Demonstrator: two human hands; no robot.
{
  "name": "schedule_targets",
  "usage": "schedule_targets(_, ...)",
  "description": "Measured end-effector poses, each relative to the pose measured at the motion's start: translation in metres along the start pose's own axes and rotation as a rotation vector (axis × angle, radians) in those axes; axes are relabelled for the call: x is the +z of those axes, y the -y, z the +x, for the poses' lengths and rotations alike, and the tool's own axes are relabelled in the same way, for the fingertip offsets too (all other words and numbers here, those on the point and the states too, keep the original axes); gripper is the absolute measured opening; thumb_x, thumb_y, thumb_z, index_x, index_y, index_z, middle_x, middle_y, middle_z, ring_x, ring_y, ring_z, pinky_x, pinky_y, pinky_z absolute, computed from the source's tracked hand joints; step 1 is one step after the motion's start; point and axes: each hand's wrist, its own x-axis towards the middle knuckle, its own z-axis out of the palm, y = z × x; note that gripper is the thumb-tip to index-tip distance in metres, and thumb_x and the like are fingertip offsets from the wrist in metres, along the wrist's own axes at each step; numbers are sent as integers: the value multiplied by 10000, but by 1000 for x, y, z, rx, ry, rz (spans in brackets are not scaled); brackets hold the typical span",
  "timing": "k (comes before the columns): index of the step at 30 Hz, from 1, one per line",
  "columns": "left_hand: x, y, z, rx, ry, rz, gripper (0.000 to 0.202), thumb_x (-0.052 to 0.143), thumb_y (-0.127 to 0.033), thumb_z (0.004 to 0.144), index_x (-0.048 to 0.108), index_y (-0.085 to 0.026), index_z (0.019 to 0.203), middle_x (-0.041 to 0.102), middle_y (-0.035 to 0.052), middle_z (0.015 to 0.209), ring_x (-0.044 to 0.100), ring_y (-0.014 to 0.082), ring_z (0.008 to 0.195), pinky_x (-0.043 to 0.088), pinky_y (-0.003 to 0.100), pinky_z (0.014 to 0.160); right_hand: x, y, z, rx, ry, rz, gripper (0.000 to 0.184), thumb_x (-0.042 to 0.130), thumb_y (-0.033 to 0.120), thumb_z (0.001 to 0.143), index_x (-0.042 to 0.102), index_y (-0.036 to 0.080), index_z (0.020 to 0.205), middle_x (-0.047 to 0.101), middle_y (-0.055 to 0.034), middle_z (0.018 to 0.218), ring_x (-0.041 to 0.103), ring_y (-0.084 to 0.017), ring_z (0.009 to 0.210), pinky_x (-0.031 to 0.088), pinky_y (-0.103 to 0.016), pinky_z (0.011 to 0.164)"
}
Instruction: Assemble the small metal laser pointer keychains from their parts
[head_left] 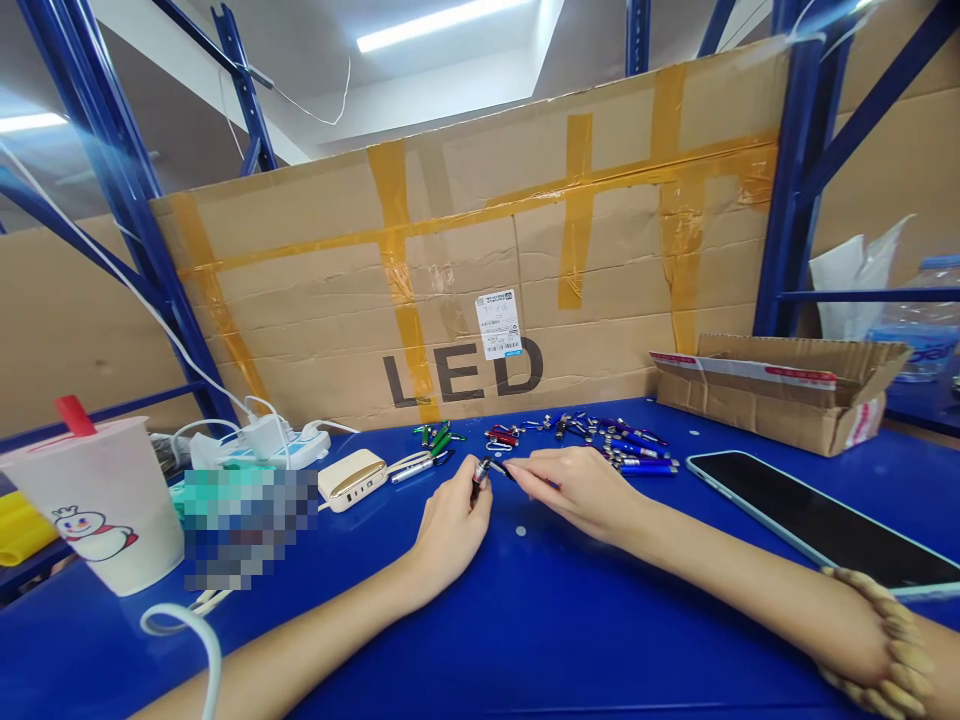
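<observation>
Right now I'm pinching a little pen light (480,475) almost upright in my left hand (454,525), my fingers curled closed around it. My right hand (577,490) is meeting it at the top, finger and thumb nearly shut on a thin dark piece (504,467), so my 2 hands are working just above the blue bench (525,640). Beyond them, plenty of pen lights (630,450) are lying loose, with green ones (435,433) and red ones (501,436) sitting in their own small groups. A cardboard box (780,390) is sitting off to my right, and I can't see inside it. A power bank (352,478) is lying to my left, and a phone (817,515) is lying to my right.
</observation>
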Motion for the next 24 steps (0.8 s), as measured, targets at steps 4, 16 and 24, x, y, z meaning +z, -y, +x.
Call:
schedule_targets(4, 1, 0, 1, -42, 7, -88, 50, 402, -251, 789, 407, -222, 830, 495, -54, 632, 440, 114, 551, 311, 222, 567, -2, 11, -3, -100, -82, 20, 338, 412, 308, 869, 598, 180, 1121, 640, -24, 783, 500, -52, 536, 340, -179, 504)
schedule_targets(16, 1, 2, 1, -28, 59, -94, 143, 464, -192, 703, 376, -215, 812, 553, -25, 695, 535, 139, 615, 337, 224, 548, -2, 24, -7, 16, 256, 567, 425, 297, 294, 927, 329, 234, 1347, 618, 35, 688, 521, -29, 528, 423, -151, 591)
schedule_targets(24, 3, 6, 2, -27, 71, -107, 151, 485, -250, 709, 392, -219, 823, 510, -49, 643, 488, 119, 555, 335, 220, 532, 0, 23, -6, 36, 239, 602, 408, 292, 298, 928, 331, 228, 1328, 597, 35, 698, 507, -26, 514, 430, -160, 580)
